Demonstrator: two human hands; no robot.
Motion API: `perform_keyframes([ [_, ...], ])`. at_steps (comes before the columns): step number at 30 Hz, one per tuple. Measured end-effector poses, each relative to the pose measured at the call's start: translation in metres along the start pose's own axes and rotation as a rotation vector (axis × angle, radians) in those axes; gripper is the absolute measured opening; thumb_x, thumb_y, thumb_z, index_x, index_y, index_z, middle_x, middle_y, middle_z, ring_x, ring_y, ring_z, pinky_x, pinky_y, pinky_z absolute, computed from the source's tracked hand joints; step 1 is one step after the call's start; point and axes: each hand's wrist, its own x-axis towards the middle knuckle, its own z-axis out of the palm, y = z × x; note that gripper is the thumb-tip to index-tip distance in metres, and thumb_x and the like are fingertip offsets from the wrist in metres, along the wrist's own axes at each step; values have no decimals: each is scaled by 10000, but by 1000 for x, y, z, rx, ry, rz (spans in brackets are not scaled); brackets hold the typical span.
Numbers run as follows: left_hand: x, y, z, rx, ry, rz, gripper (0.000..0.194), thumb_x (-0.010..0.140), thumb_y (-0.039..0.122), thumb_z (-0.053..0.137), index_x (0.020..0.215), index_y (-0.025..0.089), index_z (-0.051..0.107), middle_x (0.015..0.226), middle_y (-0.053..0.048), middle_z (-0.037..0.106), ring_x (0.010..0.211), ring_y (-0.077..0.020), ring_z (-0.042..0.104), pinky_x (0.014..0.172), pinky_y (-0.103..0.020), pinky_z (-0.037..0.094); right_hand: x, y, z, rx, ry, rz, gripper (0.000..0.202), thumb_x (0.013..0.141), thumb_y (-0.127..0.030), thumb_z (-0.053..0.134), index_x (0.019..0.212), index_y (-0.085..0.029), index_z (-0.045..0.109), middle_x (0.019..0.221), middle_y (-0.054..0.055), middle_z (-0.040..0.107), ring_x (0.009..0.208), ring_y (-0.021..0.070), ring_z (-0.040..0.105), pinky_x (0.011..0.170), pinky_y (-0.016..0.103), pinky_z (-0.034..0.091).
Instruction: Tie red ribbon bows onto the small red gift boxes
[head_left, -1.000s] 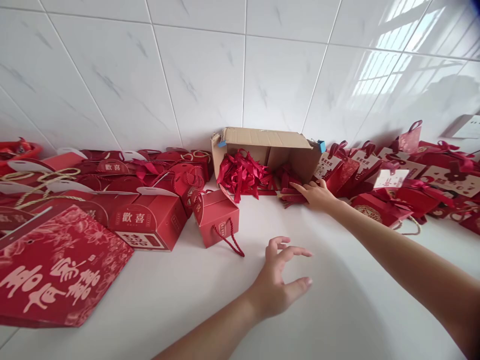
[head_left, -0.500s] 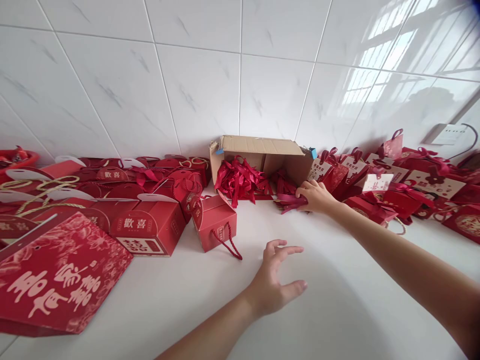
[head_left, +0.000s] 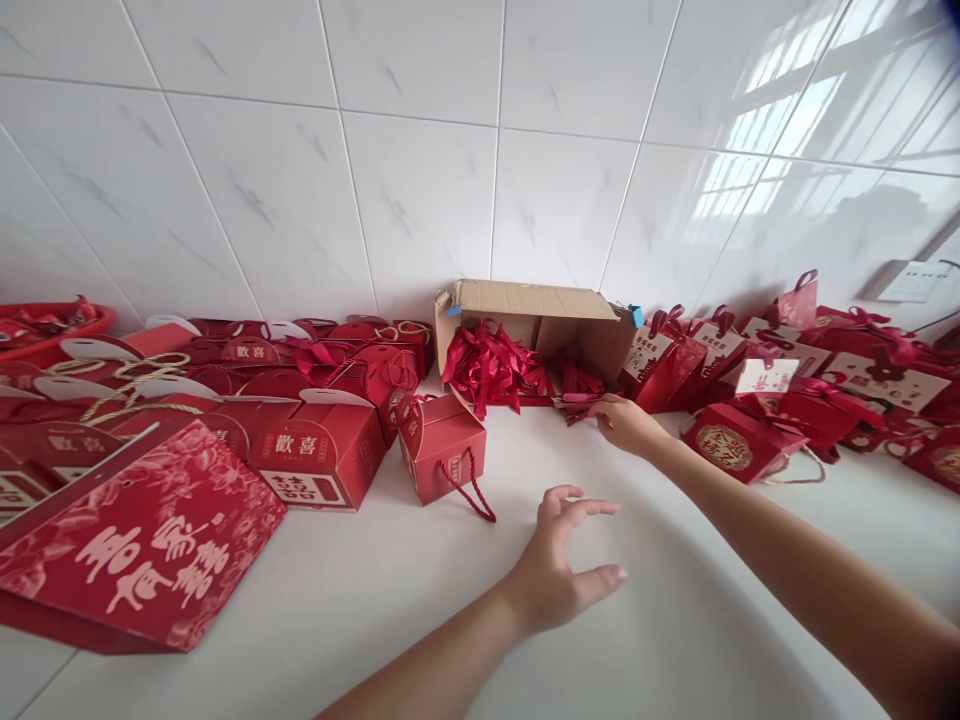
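Note:
My right hand (head_left: 626,425) reaches to the front right of an open cardboard box (head_left: 536,297) lying on its side. Its fingers are closed on the ends of dark red ribbons (head_left: 577,402) at the box's lower edge; how many it grips I cannot tell. Inside, a tangled heap of bright red ribbons (head_left: 489,365) fills the left half, and darker ones lie behind my right fingertips. My left hand (head_left: 555,565) hovers over the white tabletop (head_left: 660,600), fingers spread and holding nothing. Left of it stands a small red gift box (head_left: 442,450) with a rope handle.
Rows of red gift boxes (head_left: 322,450) crowd the left side, with a large red box (head_left: 172,540) tilted in front. More red boxes with ribbon bows (head_left: 742,440) stand on the right. A red basin (head_left: 52,330) sits far left. The tiled wall (head_left: 420,190) runs behind.
The view has shifted slightly, so everything sits further right. My right hand has moved a little leftward along the box's front edge, with the ribbons at its fingertips. My left hand stays spread.

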Motion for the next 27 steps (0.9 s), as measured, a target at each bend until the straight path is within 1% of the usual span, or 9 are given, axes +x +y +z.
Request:
perform_keyframes([
  [4, 1, -1, 1, 21, 11, 18, 519, 693, 249, 648, 1193, 316, 523, 1370, -54, 239, 1243, -250, 319, 1070, -436, 256, -37, 18, -2, 59, 168, 129, 314, 830, -171, 332, 951, -179, 621, 1055, 94, 599, 865, 203, 593, 761, 304, 458],
  [6, 1, -1, 1, 26, 16, 22, 490, 695, 250, 643, 1169, 309, 533, 1370, -54, 248, 1252, -250, 308, 1072, -436, 252, -54, 27, 2, 81, 208, 185, 304, 804, -170, 345, 898, -182, 634, 1022, 113, 604, 826, 222, 600, 740, 336, 464],
  [8, 1, -1, 1, 33, 17, 30, 462, 698, 255, 639, 1147, 300, 540, 1368, -55, 256, 1266, -248, 294, 1075, -434, 245, -64, 33, 7, 111, 213, 192, 307, 796, -176, 354, 873, -218, 648, 993, 121, 616, 814, 234, 606, 738, 360, 462],
  [11, 1, -1, 1, 48, 23, 39, 429, 701, 262, 634, 1120, 291, 545, 1366, -58, 269, 1277, -249, 289, 1077, -436, 242, -65, 36, 13, 156, 176, 122, 335, 812, -201, 355, 916, -313, 654, 1010, 107, 632, 897, 241, 605, 775, 377, 443],
  [14, 1, 0, 0, 52, 25, 33, 407, 705, 243, 611, 1104, 298, 550, 1369, -49, 281, 1281, -252, 290, 1075, -447, 242, -57, 36, 19, 167, 150, 75, 399, 811, -205, 359, 1062, -374, 618, 1116, 112, 608, 1058, 274, 549, 837, 428, 404],
  [17, 1, 2, -1, 59, 23, 30, 444, 684, 164, 564, 1105, 307, 554, 1360, -40, 293, 1290, -248, 286, 1070, -452, 243, -51, 39, 24, 156, 138, 83, 459, 811, -208, 356, 1189, -370, 559, 1187, 145, 566, 1117, 315, 505, 853, 482, 377],
  [21, 1, 2, 4, 110, 59, 50, 464, 665, 109, 518, 1088, 296, 560, 1329, -48, 335, 1285, -243, 305, 1041, -436, 286, -53, 42, 28, 158, 132, 82, 466, 831, -192, 330, 1220, -333, 545, 1221, 133, 549, 1151, 300, 486, 893, 469, 370],
  [24, -3, -2, 11, 213, 166, 161, 395, 703, 99, 476, 1059, 256, 548, 1280, -76, 397, 1250, -238, 354, 993, -413, 349, -59, 41, 27, 178, 132, 76, 441, 837, -183, 339, 1195, -299, 568, 1236, 117, 552, 1172, 279, 484, 915, 438, 377],
  [27, -10, -5, 9, 494, 324, 401, 370, 726, 106, 485, 1073, 225, 530, 1252, -103, 434, 1212, -251, 380, 997, -420, 342, -68, 39, 27, 209, 127, 70, 433, 842, -174, 334, 1192, -254, 577, 1270, 102, 544, 1180, 234, 494, 956, 370, 385],
])
